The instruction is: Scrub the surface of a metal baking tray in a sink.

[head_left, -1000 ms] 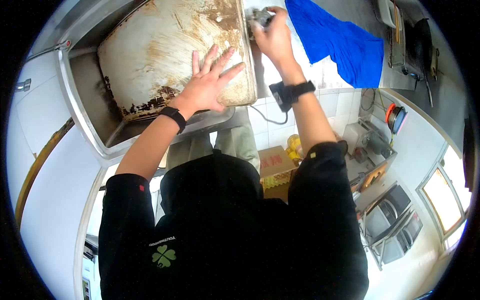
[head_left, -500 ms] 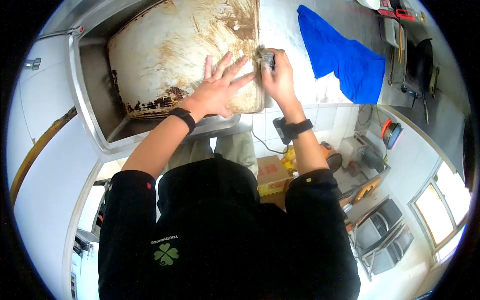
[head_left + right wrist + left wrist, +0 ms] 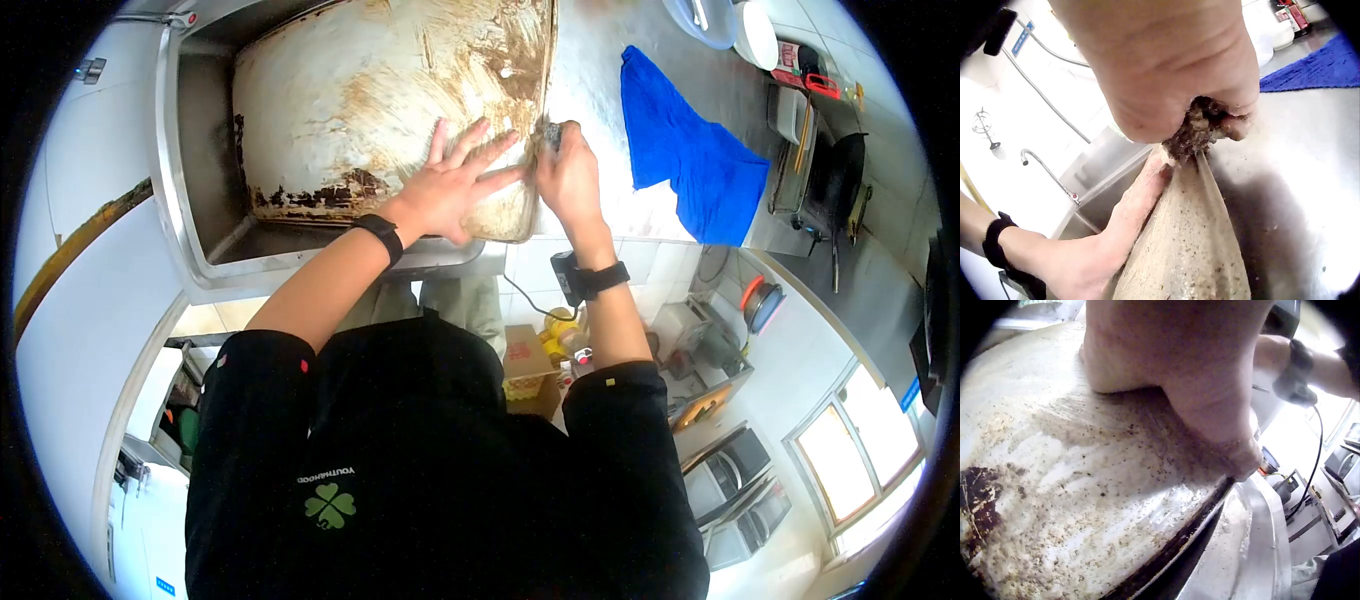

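Note:
A large baking tray (image 3: 330, 110), off-white with brown and black burnt-on grime, lies across the sink. My left hand (image 3: 450, 190) rests spread on it near its right edge, fingers apart and thumb towards the near rim. In my right hand (image 3: 572, 180) is a dark, grimy wad of steel wool (image 3: 1194, 131), gripped against the tray's right edge. The right wrist view shows the wad sitting on the narrow edge, close to the left fingertips, with the curled fingers hiding part of it. Brown specks cover the tray surface (image 3: 1085, 506) below the left hand.
A metal sink (image 3: 205, 215) surrounds the tray's left and near sides. To the right, a blue cloth (image 3: 690, 150) lies on the steel counter (image 3: 600, 60). Bowls (image 3: 755, 35) and a black pan (image 3: 848, 175) stand farther right. A faucet (image 3: 1047, 165) rises behind the sink.
My right hand has come nearer to me along the tray's right edge with the steel wool. The left hand stays spread on the tray. The head view has shifted somewhat.

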A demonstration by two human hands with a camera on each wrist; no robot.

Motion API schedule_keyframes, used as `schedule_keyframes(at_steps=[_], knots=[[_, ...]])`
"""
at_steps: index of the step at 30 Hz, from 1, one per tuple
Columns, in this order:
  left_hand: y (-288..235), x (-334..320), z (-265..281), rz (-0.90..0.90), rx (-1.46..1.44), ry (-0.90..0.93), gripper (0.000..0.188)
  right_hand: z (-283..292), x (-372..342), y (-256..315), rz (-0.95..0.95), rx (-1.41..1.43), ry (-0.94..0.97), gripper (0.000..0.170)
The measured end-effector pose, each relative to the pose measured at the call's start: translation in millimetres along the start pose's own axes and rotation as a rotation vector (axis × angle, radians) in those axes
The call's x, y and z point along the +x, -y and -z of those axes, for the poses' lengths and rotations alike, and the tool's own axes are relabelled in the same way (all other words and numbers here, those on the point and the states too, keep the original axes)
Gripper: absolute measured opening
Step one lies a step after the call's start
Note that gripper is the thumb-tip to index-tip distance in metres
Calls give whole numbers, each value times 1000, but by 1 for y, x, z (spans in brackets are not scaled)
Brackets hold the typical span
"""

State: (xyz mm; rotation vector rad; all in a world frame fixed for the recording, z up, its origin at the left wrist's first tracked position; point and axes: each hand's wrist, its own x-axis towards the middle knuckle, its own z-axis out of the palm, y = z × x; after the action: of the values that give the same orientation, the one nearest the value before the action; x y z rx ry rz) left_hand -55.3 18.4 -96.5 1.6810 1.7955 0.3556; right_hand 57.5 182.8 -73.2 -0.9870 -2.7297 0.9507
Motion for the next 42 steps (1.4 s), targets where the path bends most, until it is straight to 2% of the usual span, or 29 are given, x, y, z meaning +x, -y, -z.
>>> schedule_keyframes(at_steps=[5,7,8,11,12,13,16,22,25,27,30,35,37,39,41,42], knots=[[-1,0,2,-3,2,1,123,4,28,2,-58,-60,130,17],[-1,1,0,-3,-1,-3,123,1,53,1,0,-115,104,19],[-1,0,0,-4,-3,-1,123,-2,67,-9,89,-133,74,19],[-1,0,-1,-6,-6,-11,123,-1,68,-2,-17,-134,109,19],[-1,-1,-1,-4,-11,-15,123,0,55,-3,-10,-106,148,19],[-1,0,-1,0,4,-3,122,2,39,-2,-94,-110,232,21],[0,0,1,2,3,2,123,5,14,-3,-98,-98,270,23],[-1,0,-1,-9,-29,5,123,3,103,-7,-47,-173,261,30],[-2,1,1,-14,-18,-11,122,1,91,-7,-59,-175,317,34],[0,1,-1,-8,-25,-14,122,6,52,-1,-174,-153,384,34],[0,1,-2,-8,-27,-11,122,3,56,-7,-123,-160,360,33],[3,5,1,-10,-4,-27,120,2,165,-16,100,-254,259,37],[-2,0,0,-8,-10,-14,119,-1,156,-16,101,-220,209,35],[2,1,-2,-20,-24,-32,117,6,119,-12,39,-254,375,39],[6,1,-12,-38,-69,-95,114,8,90,-13,81,-167,349,38],[6,0,-17,-42,-95,-155,112,9,96,-10,45,-209,380,39]])
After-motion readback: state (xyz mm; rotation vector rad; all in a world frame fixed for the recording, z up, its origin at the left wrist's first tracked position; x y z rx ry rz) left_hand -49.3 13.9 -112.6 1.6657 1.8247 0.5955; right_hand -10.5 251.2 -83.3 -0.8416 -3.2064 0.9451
